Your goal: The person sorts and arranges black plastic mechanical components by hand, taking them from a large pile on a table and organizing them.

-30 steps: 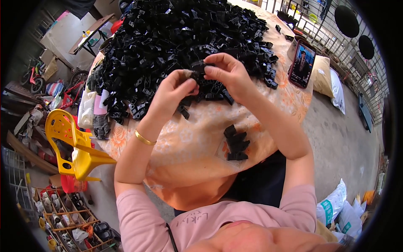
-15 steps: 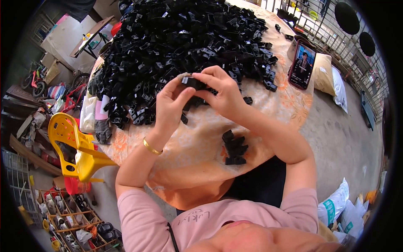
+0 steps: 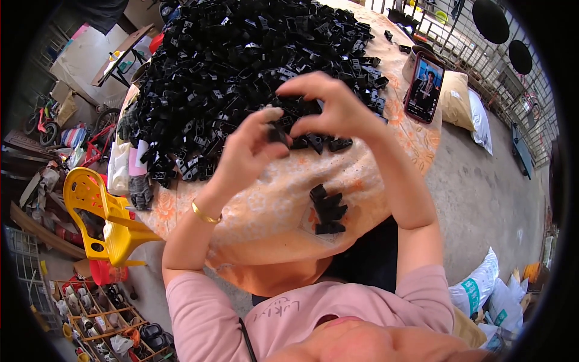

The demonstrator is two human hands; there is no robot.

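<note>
My left hand (image 3: 248, 148) has its fingers closed around a small black plastic part (image 3: 278, 134), blurred by motion. Just to its right, my right hand (image 3: 338, 108) is spread, thumb and fingers apart in a curve with nothing held between them. Both hands hover over the near edge of a large heap of black plastic parts (image 3: 217, 72) on a table with an orange flowered cloth (image 3: 259, 199). Nearer to me, a short row of several black parts (image 3: 328, 211) lies on the cloth.
A phone (image 3: 424, 90) with a lit screen leans at the table's right side. On the left stand a yellow plastic chair (image 3: 114, 226) and a shoe rack (image 3: 105, 320). White sacks (image 3: 476, 286) lie on the floor at lower right. A dark glove (image 3: 140, 192) rests at the cloth's left edge.
My hands have come apart. The right one has let go of the black part and opened, while the left keeps the part and has dropped slightly toward me.
</note>
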